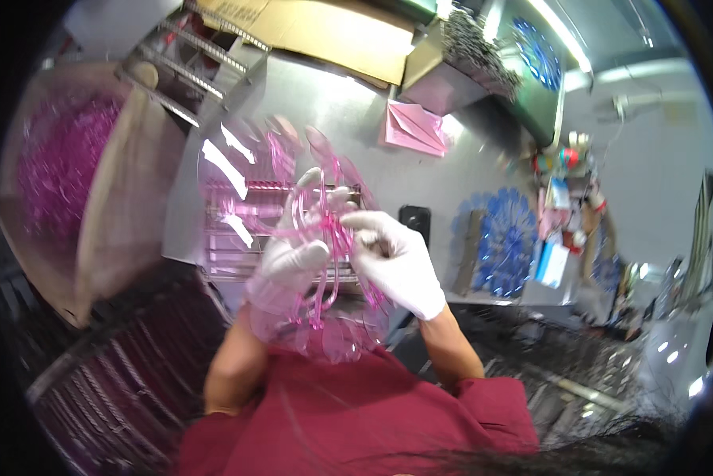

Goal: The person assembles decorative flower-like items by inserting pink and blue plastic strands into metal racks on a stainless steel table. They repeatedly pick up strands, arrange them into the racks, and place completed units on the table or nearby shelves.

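Observation:
Both my hands wear white gloves and are in front of my chest. A clear pink plastic moulded part (329, 230) with thin curved branches and flat rounded ends is between them. My left hand (285, 258) holds it from the left, with the fingers curled up around its branches. At the part's centre, the thumb and fingers of my right hand (400, 262) are closed on the pink stems. Whether anything else sits in the right fingers is hidden. Below the hands is a wire rack (222, 274), with more pink clear pieces (281, 155) beside it, blurred.
A carton full of pink plastic pieces (63, 166) stands at the left. Clear blue moulded parts (506, 242) lie to the right, near a black object (414, 222). Farther back are pink paper (414, 127), flat cardboard (333, 36) and a box of thin grey pieces (483, 51).

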The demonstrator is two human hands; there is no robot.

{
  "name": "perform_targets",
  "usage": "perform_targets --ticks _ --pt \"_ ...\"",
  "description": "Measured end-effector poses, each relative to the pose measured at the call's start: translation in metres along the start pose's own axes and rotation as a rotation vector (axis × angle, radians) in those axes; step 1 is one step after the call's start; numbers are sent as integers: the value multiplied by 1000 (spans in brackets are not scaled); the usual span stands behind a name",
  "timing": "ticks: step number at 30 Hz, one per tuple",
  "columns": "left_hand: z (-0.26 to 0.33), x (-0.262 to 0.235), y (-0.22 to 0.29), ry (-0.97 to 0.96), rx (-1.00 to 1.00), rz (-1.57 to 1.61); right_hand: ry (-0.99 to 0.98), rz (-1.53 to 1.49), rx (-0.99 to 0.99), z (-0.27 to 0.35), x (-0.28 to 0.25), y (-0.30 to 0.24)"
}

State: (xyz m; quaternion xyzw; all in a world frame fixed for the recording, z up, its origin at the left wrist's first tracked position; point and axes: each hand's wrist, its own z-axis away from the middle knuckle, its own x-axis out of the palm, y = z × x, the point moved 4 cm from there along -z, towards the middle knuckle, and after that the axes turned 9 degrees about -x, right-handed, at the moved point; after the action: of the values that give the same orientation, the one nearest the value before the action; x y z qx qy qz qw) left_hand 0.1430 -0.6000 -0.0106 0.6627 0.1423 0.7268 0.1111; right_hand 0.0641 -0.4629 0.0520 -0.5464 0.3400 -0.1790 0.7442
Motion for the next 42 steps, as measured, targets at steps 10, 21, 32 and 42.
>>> perform_targets --ticks 10,21,32,42 --pt "36 94 49 -102 462 -180 458 -140 -112 116 -18 -3" --pt "58 184 48 -302 779 18 -709 -1616 -408 97 27 -94" --pt "72 194 -9 -498 380 -35 -750 -1121 -438 97 -59 -58" --pt "92 171 -10 -744 -183 -119 -603 -604 -281 81 -117 -85"
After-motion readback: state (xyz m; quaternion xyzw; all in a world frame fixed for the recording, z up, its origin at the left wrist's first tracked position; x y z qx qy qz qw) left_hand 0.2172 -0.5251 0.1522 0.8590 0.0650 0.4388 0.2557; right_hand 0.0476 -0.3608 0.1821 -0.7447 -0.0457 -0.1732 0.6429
